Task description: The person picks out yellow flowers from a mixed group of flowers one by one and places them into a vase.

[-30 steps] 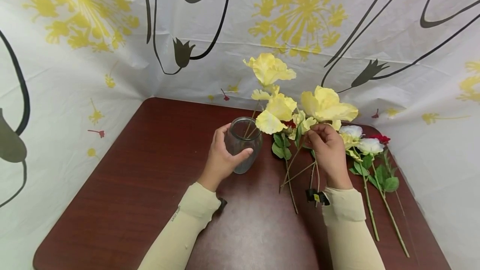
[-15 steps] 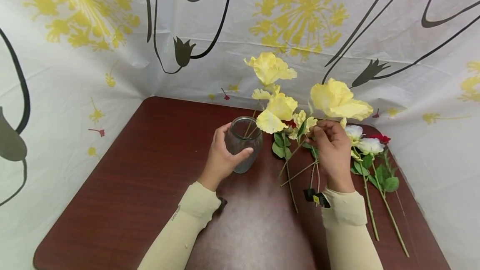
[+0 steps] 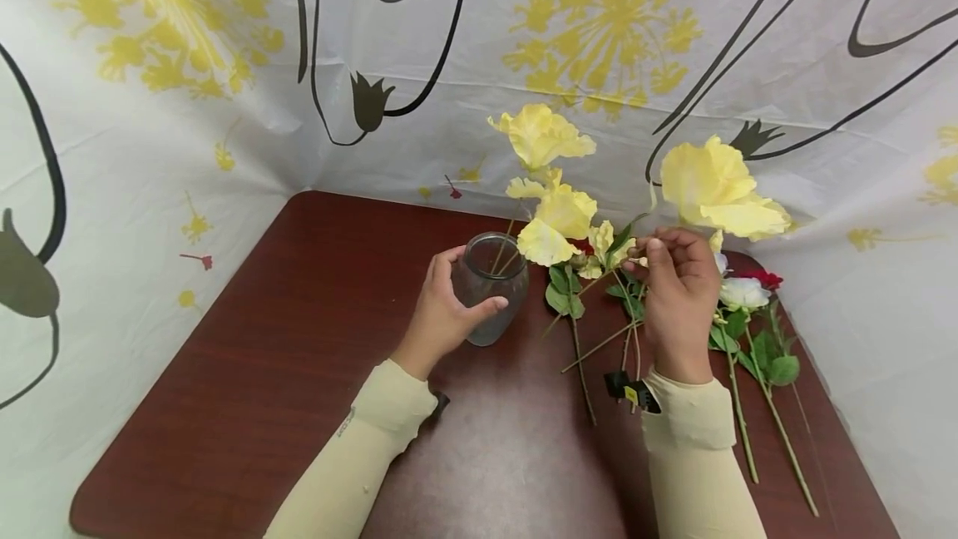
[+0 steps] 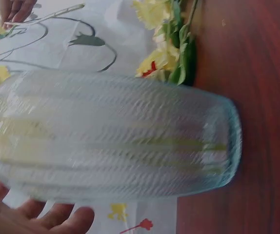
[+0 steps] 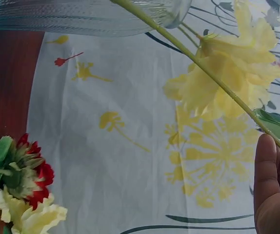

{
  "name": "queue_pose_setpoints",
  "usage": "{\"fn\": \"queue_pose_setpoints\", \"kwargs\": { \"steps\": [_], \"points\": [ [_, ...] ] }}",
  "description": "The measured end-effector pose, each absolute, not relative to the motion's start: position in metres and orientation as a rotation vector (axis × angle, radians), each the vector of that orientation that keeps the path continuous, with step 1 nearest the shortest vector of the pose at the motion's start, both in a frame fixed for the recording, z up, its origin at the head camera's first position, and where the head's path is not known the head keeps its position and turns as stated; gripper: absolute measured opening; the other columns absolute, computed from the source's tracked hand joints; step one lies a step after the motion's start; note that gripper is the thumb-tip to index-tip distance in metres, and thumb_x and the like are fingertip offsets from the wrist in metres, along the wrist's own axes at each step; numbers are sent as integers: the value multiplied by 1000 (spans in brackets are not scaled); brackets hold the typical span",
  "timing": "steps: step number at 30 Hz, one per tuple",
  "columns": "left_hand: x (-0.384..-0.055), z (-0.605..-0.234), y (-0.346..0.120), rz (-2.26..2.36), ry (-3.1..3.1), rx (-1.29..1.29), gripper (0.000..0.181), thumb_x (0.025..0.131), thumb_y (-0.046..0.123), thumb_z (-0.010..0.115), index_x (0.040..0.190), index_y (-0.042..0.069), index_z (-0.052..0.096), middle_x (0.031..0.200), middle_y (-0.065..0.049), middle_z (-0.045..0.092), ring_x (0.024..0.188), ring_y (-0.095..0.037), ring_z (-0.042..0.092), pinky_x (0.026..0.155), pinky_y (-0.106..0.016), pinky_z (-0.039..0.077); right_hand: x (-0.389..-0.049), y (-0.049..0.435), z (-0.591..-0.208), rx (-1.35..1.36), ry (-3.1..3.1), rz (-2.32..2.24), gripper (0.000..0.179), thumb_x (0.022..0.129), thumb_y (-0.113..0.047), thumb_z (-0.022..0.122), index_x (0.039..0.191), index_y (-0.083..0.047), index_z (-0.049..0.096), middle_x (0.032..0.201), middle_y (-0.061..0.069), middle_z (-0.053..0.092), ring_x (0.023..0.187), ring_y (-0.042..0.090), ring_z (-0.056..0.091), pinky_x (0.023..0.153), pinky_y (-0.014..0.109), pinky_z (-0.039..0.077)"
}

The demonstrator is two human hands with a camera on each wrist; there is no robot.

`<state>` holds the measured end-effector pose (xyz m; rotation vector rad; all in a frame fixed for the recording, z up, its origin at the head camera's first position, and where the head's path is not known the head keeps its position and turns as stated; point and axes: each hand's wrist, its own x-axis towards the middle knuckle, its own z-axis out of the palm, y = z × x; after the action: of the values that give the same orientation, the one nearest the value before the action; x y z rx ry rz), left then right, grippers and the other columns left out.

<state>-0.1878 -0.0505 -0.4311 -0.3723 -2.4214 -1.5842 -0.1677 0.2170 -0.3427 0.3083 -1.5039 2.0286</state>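
My left hand (image 3: pixel 437 314) grips the side of a clear ribbed glass vase (image 3: pixel 479 285), fingers behind and thumb across the front. In the left wrist view the vase (image 4: pixel 120 141) fills the middle, close to the camera. Two yellow flowers (image 3: pixel 545 138) lean to the right out of its mouth. Beside it, my right hand (image 3: pixel 679 298) pinches another yellow flower (image 3: pixel 722 194) by its stem, thumb against fingertips. The right wrist view shows this stem (image 5: pixel 198 61) running diagonally, its far end overlapping the vase (image 5: pixel 81 17), with a green leaf near the fingers.
Between vase and right hand, a leafy stem with red and yellow blooms (image 5: pixel 37 170) lies on the dark red table (image 3: pixel 299 339). White roses (image 3: pixel 743 294), a red flower (image 3: pixel 767 278) and long green stems lie at the right. A patterned sheet (image 3: pixel 449 48) hangs behind.
My right hand has moved slightly up and to the right, carrying the yellow flower's head rightward and its stem clear of the others. My left hand stays on the vase.
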Motion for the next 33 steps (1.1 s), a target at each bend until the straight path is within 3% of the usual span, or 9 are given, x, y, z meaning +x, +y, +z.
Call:
{"fn": "queue_pose_setpoints", "kwargs": {
  "steps": [8, 16, 25, 33],
  "points": [
    [-186, -427, -60, -1568, -2428, -540, 81, 82, 43, 77, 148, 16, 38, 133, -4, 44, 122, -18, 44, 100, -50, 43, -165, 212, -327, 392, -1451, 1950, 14, 97, 1, 58, 108, 11, 57, 95, 20, 63, 85, 27, 63, 69, 30, 56],
    [-184, -428, -60, -1561, -2414, -539, 80, 80, 40, 81, 144, 16, 42, 135, -3, 42, 122, -16, 44, 100, -46, 44, -166, 206, -311, 412, -1290, 1975, 11, 96, 6, 58, 104, 12, 55, 91, 24, 61, 77, 30, 64, 68, 33, 56],
    [-185, -429, -57, -1663, -2414, -542, 82, 79, 40, 81, 144, 16, 37, 133, -4, 52, 122, -18, 49, 101, -46, 43, -169, 205, -301, 367, -1176, 1985, 11, 95, 5, 60, 103, 12, 55, 91, 25, 57, 77, 33, 61, 65, 37, 56],
    [-182, -431, -53, -1614, -2410, -578, 93, 82, 46, 78, 156, 24, 28, 152, 2, 34, 137, -17, 37, 107, -52, 35, -171, 202, -296, 325, -1133, 1971, 15, 95, 1, 63, 105, 10, 55, 92, 25, 56, 80, 33, 60, 65, 37, 55]
  ]
}}
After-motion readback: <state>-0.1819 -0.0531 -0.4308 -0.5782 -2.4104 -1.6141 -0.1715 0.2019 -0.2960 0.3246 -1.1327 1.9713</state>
